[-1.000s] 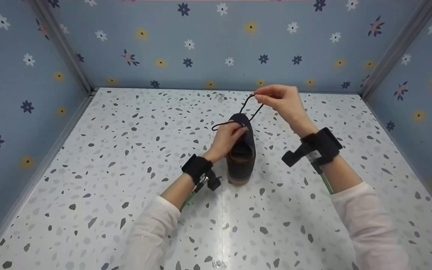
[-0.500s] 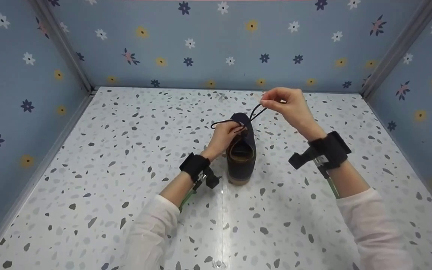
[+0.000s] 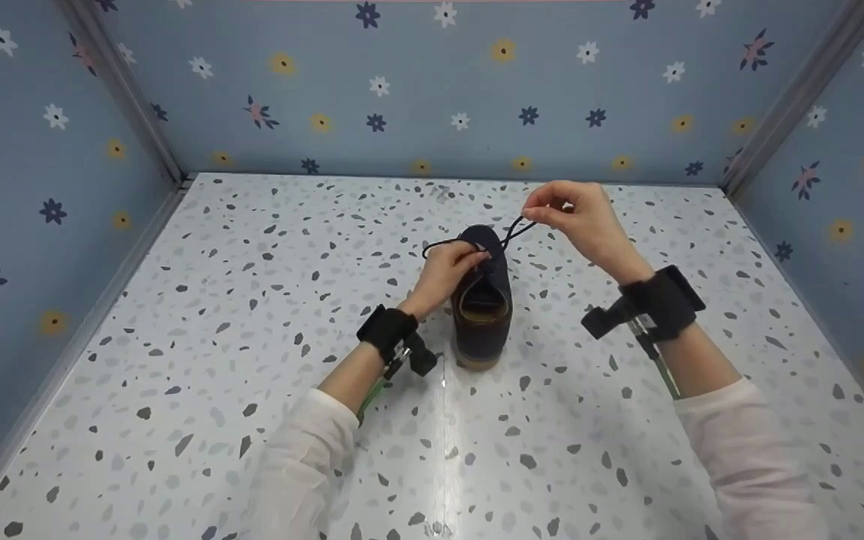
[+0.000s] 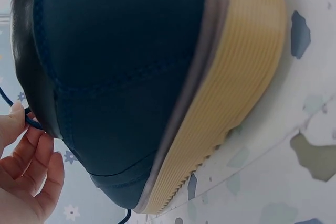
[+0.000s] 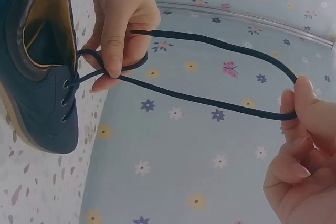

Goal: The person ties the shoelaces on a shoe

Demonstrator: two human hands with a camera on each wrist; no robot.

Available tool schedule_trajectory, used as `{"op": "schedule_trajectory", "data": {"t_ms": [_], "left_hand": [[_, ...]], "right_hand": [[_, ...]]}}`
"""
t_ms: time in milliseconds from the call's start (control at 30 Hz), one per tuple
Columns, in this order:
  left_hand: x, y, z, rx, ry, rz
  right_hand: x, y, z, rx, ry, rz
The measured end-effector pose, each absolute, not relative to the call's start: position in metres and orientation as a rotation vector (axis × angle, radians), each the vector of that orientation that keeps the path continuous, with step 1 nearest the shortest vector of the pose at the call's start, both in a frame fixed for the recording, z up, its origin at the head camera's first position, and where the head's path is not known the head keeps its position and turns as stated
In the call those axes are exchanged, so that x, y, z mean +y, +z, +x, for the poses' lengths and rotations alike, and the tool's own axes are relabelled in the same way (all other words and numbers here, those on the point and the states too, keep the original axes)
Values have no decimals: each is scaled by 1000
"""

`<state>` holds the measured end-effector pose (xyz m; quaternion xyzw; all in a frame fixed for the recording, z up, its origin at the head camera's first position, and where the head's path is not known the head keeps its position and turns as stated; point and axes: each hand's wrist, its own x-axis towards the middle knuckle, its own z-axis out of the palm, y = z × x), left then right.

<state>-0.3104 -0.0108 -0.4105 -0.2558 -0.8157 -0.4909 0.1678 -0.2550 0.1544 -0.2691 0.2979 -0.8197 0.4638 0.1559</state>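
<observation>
So there's a dark navy shoe with a tan ribbed sole [image 3: 483,336] sitting upright around the middle of the white bench with grey speckles [image 3: 252,322], toe pointing far, heel near. Left hand [image 3: 447,271] is over the laced front, pinching the dark round shoelace [image 5: 210,104] between thumb and finger, right by the eyelets. Right hand [image 3: 580,219] is up to the right of the toe, narrow pinch on the far bend of the lace, which makes a long loop between both hands; the loose tip comes back beside the left one. Another bit of lace curls out left of the shoe.

Edges: the toe is fairly near the far edge, where the blue flower-print wall [image 3: 432,90] rises, but there's bench between. Loads of room left and right of the shoe, and plenty on the near side too.
</observation>
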Motion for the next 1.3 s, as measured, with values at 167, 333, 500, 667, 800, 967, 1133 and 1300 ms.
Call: {"op": "schedule_trajectory", "data": {"t_ms": [167, 333, 500, 667, 800, 967, 1133, 1300], "left_hand": [[-11, -410, -311, -2319, -1415, -730], [-11, -411, -311, -2306, -1424, -727], [-11, -410, -311, -2322, -1428, -713], [-11, -410, -311, -2328, -1443, -716], [-11, -410, -311, -2327, -1426, -723], [-11, -410, -310, -2329, -1410, -719], [-11, -410, -310, -2316, -1400, -718], [-10, -410, -310, -2315, -1373, -710]], "right_hand": [[153, -274, -255, -2368, 1231, 850], [152, -277, -254, -2394, 1167, 825], [157, -288, -264, -2387, 1120, 835], [159, -301, -272, -2349, 1102, 882], [159, -305, -274, -2350, 1094, 887], [158, -310, -276, -2349, 1058, 892], [156, -316, -277, -2277, 1010, 911], [155, -324, -277, -2193, 942, 957]]}}
